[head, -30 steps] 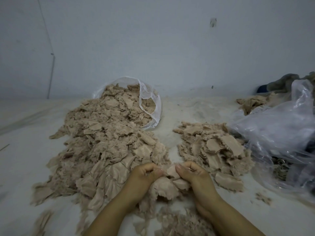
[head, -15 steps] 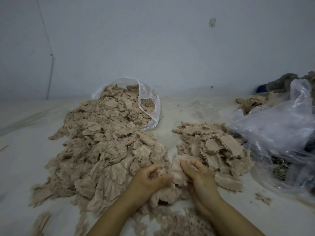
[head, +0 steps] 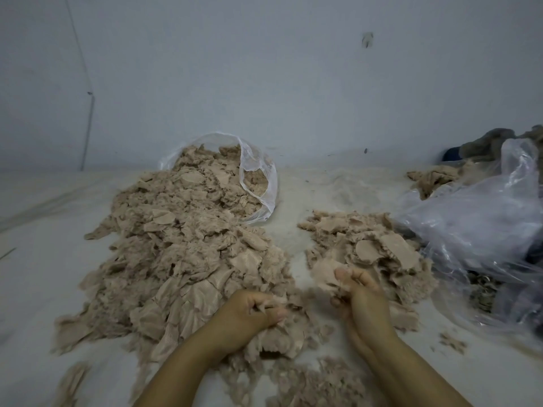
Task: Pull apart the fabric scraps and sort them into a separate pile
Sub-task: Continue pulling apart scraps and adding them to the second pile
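Fabric scraps, beige and frayed, lie in two heaps on a pale surface that I cannot tell to be a table or a floor. My left hand (head: pixel 249 311) curls its grip into a fuzzy clump (head: pixel 282 333) at the near edge of the large unsorted pile (head: pixel 182 254), which stretches away from that grip toward an open clear bag (head: pixel 258 183). My right hand (head: pixel 358 292) pinches a single flat scrap (head: pixel 323 274) between thumb and fingers, raised a little, with a gap between it and the left-hand clump. The smaller sorted pile (head: pixel 373 245) lies just beyond and slightly right of the right grip, so I judge the right hand nearer for the drop. Crumpled clear plastic (head: pixel 476 224) sits farther right of that pile.
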`<act>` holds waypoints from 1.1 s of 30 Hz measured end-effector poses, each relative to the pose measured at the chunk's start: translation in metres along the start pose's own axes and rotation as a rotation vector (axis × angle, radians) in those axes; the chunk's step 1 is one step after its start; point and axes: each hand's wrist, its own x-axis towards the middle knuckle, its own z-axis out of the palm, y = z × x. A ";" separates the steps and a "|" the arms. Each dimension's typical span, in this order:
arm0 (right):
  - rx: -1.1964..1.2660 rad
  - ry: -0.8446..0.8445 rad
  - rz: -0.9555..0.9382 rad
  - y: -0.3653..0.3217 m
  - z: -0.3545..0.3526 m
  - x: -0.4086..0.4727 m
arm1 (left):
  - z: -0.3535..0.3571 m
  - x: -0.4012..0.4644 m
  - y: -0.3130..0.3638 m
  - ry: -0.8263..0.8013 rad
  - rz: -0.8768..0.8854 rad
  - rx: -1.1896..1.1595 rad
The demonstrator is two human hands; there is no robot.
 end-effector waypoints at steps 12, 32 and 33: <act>-0.026 -0.159 0.146 0.005 -0.002 0.000 | 0.010 0.005 -0.005 0.180 0.073 0.005; -0.286 -0.488 0.182 0.011 0.012 -0.018 | 0.008 0.005 -0.003 0.271 0.086 -0.043; -0.257 -0.465 0.182 0.012 0.011 -0.016 | 0.007 0.007 -0.004 0.306 0.090 -0.076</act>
